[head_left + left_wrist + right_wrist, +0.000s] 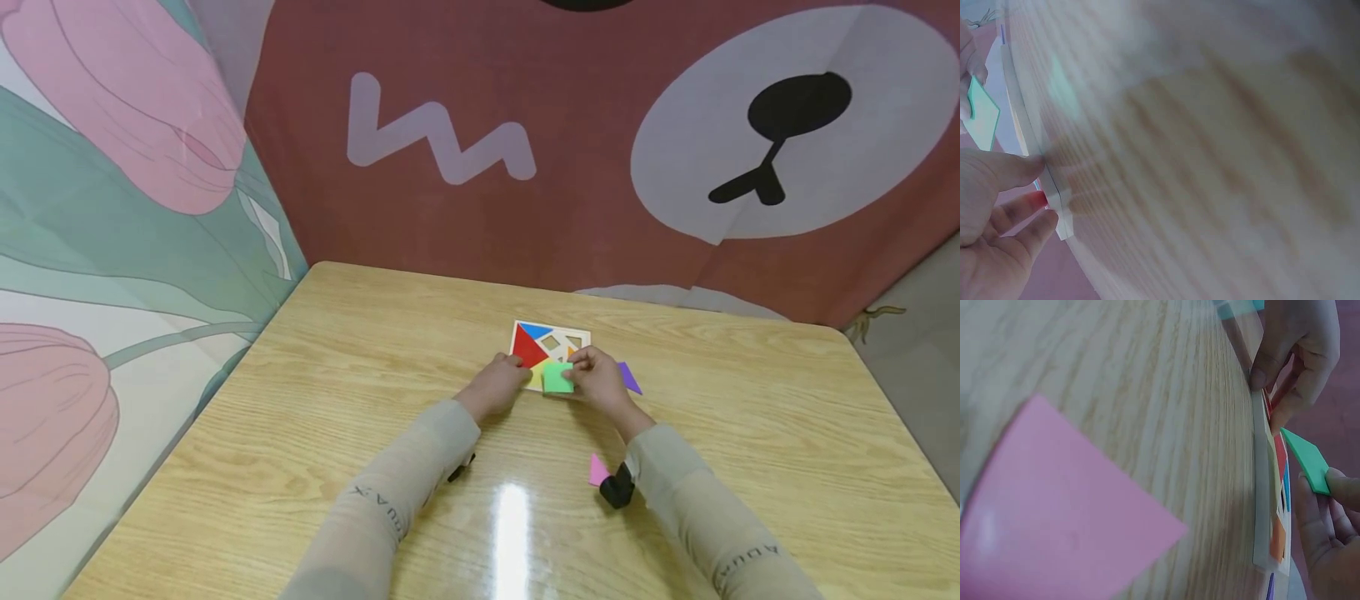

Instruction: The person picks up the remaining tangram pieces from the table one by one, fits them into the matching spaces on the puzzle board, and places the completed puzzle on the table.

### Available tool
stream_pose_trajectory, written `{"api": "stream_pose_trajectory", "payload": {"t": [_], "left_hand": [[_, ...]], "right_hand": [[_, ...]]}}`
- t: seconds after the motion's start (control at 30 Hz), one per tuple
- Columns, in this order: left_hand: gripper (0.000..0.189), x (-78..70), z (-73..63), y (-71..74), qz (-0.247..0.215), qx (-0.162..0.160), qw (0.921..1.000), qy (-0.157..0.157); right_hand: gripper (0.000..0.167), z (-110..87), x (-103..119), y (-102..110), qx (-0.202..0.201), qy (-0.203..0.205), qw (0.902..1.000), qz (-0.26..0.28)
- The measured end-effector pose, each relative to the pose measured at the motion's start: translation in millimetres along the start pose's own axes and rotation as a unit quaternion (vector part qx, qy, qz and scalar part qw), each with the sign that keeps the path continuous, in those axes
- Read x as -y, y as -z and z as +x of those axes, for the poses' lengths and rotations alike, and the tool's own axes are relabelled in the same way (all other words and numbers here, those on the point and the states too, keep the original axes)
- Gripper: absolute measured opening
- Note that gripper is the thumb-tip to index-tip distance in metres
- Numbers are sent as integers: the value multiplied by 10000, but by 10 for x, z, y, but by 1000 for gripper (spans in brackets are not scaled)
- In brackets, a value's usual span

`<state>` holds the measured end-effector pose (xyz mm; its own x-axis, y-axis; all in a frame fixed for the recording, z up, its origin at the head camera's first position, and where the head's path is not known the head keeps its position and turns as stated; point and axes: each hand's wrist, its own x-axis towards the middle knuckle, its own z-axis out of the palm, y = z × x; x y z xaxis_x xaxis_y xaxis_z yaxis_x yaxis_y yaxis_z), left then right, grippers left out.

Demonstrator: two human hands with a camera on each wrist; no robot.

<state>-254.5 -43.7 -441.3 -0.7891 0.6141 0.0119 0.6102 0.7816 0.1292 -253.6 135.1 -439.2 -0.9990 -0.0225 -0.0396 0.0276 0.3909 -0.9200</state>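
Note:
A wooden tangram board [517,337] lies flat on the table with red, blue, yellow and orange pieces in it; some of its recesses are bare. My left hand [497,385] grips its near left corner, thumb [1025,172] on the front edge and fingers [1035,228] around the side. In my right hand [600,379] a green tangram piece [557,377] is pinched between thumb and fingers. It is held up over the board's near edge, tilted, as the right wrist view shows. The right hand hides part of the board's right side.
A purple piece [628,377] lies on the table just right of the board. Nearer to me, beside the black wrist camera [617,487], is a pink piece [1066,512]. Patterned cloth walls [465,217] stand along the wooden table's [360,350] far and left edges.

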Motion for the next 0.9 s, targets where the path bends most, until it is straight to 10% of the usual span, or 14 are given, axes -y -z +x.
{"api": "stream_pose_trajectory", "payload": {"t": [0.9], "left_hand": [[18,-13,4,6,259,112,9996,26]], "right_hand": [[20,166,66,-25,-1191,-325,9922,186]]}}
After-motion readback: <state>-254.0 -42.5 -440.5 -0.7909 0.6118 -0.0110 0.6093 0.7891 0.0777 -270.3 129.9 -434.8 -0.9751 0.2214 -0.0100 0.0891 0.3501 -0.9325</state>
